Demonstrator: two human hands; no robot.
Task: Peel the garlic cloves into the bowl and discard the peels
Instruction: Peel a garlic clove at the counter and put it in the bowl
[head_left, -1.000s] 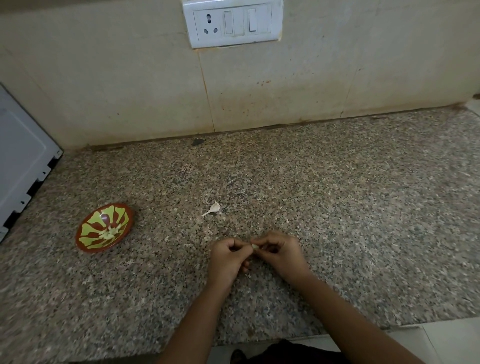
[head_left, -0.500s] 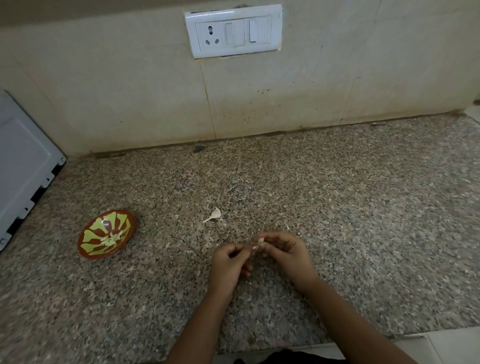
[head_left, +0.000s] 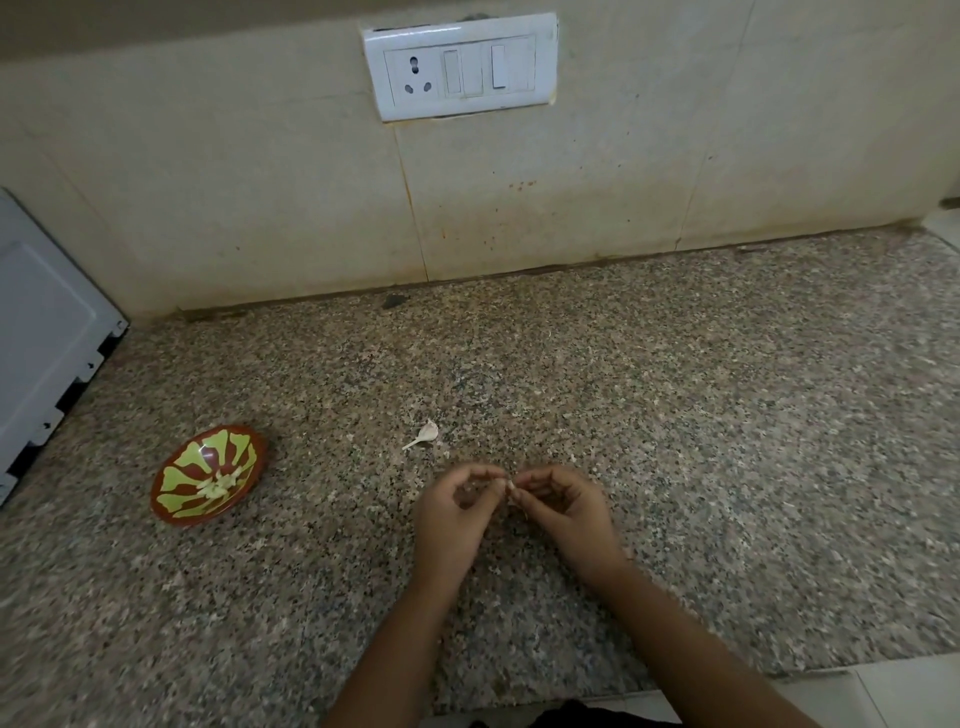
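Note:
My left hand (head_left: 453, 514) and my right hand (head_left: 563, 506) meet fingertip to fingertip low over the speckled granite counter (head_left: 675, 415). Between them they pinch a small pale garlic clove (head_left: 510, 487), mostly hidden by the fingers. A red bowl with a yellow-green pattern (head_left: 209, 475) sits to the left, with several peeled cloves lying in its middle. A white piece of garlic stem and peel (head_left: 423, 435) lies on the counter just beyond my hands.
A grey appliance panel (head_left: 47, 343) leans at the far left edge. A white socket and switch plate (head_left: 460, 65) is set in the tiled wall behind. The counter's front edge runs below my forearms.
My fingers have kept working at the clove between them, and my left hand's fingers have loosened into a wider curl. The view has tilted up slightly.

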